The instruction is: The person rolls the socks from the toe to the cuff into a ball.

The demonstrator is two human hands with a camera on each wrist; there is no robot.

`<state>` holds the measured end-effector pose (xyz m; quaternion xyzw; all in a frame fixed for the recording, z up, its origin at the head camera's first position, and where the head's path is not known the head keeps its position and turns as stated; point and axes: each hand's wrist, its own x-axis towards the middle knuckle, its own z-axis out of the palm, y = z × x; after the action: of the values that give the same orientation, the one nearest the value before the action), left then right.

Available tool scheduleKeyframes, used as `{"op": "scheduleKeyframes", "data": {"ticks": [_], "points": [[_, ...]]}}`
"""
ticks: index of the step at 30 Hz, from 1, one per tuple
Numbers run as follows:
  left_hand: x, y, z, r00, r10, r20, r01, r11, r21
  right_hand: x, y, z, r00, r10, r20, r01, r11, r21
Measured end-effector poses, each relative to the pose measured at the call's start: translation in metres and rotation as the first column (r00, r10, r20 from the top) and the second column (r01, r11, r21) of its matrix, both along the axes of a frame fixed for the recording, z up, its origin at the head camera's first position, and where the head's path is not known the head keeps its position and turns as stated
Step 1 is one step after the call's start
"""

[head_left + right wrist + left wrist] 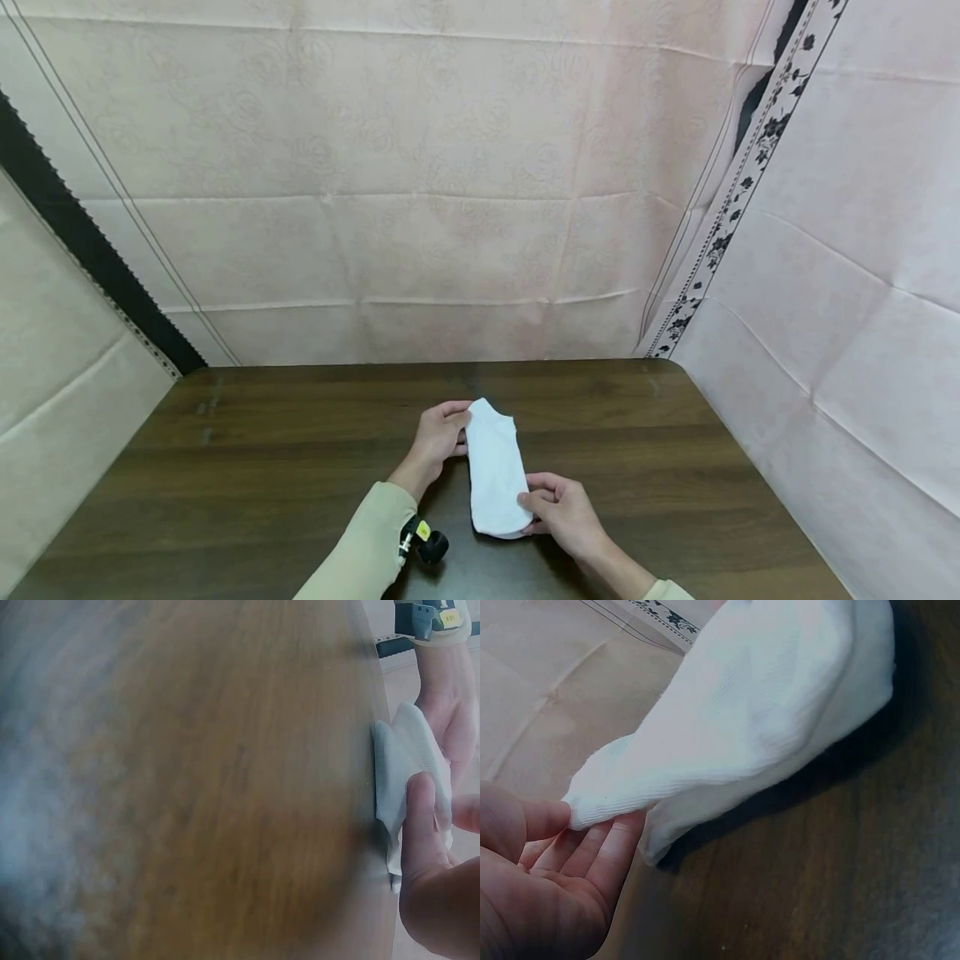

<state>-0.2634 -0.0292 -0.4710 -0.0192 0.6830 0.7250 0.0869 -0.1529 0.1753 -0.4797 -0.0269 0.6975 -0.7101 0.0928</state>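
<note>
In the head view a white sock (495,475) lies lengthwise near the middle of the table. My left hand (438,437) pinches its upper left corner, and my right hand (566,512) grips the lower right edge. Seen from the left wrist, the ribbed knit sock (735,727) is lifted between thumb and fingers. A second white layer (679,821) shows beneath it, close over the table. In the right wrist view my right thumb (420,817) presses on the near face of the white fabric, while its fingers are mostly hidden behind.
The brown wooden table (262,467) extends to both sides of my hands. A pale cloth backdrop (450,167) hangs behind its far edge, and another cloth (862,275) hangs along the right. A black wrist camera (432,547) sits on my left sleeve.
</note>
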Motion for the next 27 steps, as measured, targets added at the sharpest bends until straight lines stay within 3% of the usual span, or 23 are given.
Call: {"op": "scheduleKeyframes", "data": {"ticks": [27], "points": [[-0.004,0.0047,-0.0049,1.0,0.014,0.003,-0.014,0.998,-0.056,-0.001,0.0012,-0.0008,0.997,-0.073,-0.023,0.075,0.994,0.076]]}}
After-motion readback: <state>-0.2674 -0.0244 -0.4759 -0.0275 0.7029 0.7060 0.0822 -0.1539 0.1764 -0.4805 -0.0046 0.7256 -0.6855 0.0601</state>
